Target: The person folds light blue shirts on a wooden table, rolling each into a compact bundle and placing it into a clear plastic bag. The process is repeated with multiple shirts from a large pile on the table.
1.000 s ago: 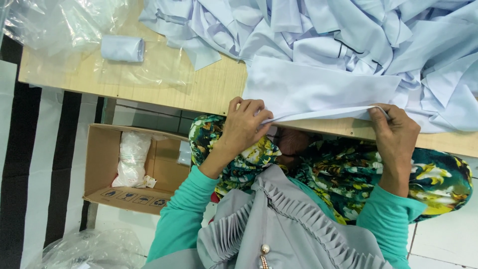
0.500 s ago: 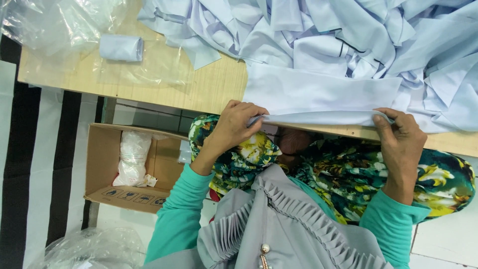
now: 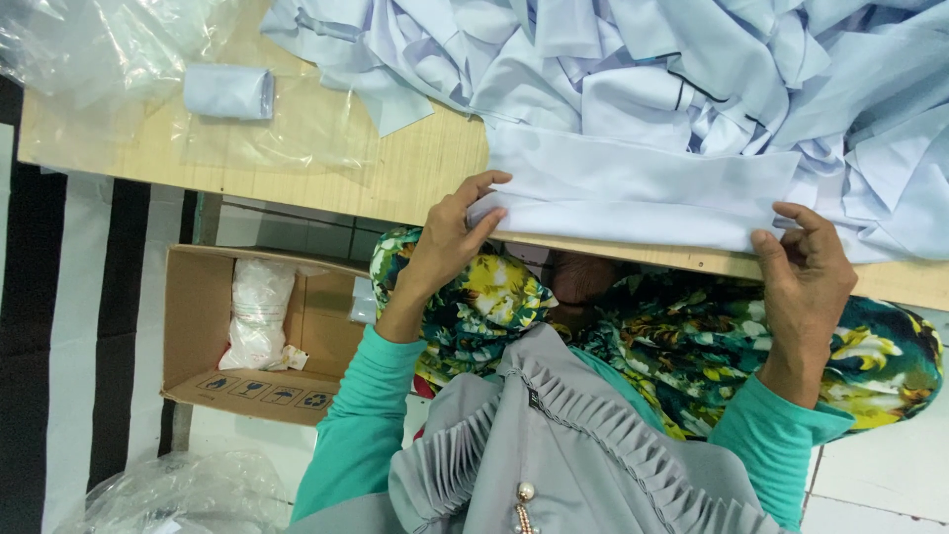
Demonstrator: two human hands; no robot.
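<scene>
- The left hand (image 3: 450,237), at about 9 o'clock of the folded cloth, pinches the near left corner of a folded white garment (image 3: 633,193), thumb on top and fingers curled under the fold.
- The right hand (image 3: 806,272), at about 4 o'clock of that cloth, grips its near right corner the same way, fingers pressed together on the edge.
- The folded white garment lies flat along the near edge of the wooden desk (image 3: 395,178), stretched between both hands, its long fold running parallel to the desk edge.
- At 12 o'clock of it, touching, a loose heap of white garments (image 3: 692,69) covers the far right of the desk.
- At 10 o'clock, well apart, a small folded white piece (image 3: 229,92) sits in clear plastic wrap (image 3: 89,49).
- Below the desk, at 8 o'clock, an open cardboard box (image 3: 198,326) stands on the floor with a white plastic bag (image 3: 259,311) inside.
- The person wears teal sleeves (image 3: 356,415) and a flowered skirt (image 3: 692,346).
</scene>
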